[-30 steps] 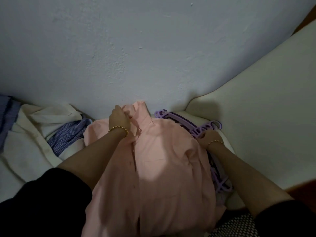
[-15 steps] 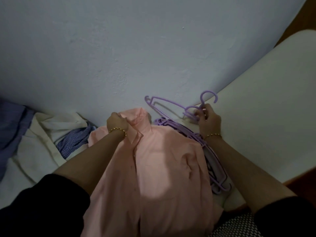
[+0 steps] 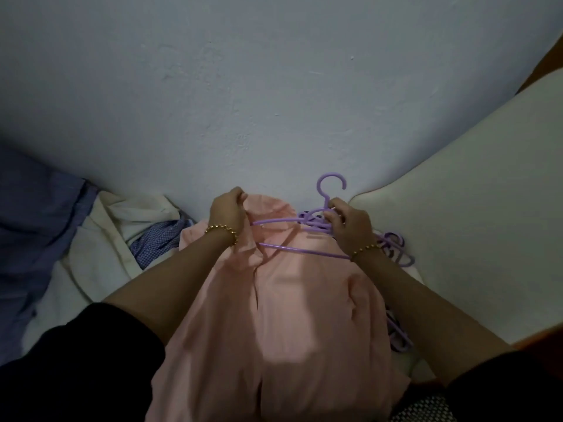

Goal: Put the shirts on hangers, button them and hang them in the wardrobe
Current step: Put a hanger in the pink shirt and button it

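Foremost, one pink shirt (image 3: 304,303), one hanger (image 3: 304,250).

A cream cushion (image 3: 472,239) lies beside the pale wall (image 3: 274,86).

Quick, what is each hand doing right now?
Left hand: gripping the collar of the pink fabric shirt.
Right hand: gripping a purple plastic hanger just below its hook.

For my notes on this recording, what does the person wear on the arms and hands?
The left hand and the right hand have no gloves. Each wrist has a thin gold beaded bracelet. Black sleeves cover the upper arms, and the forearms are bare.
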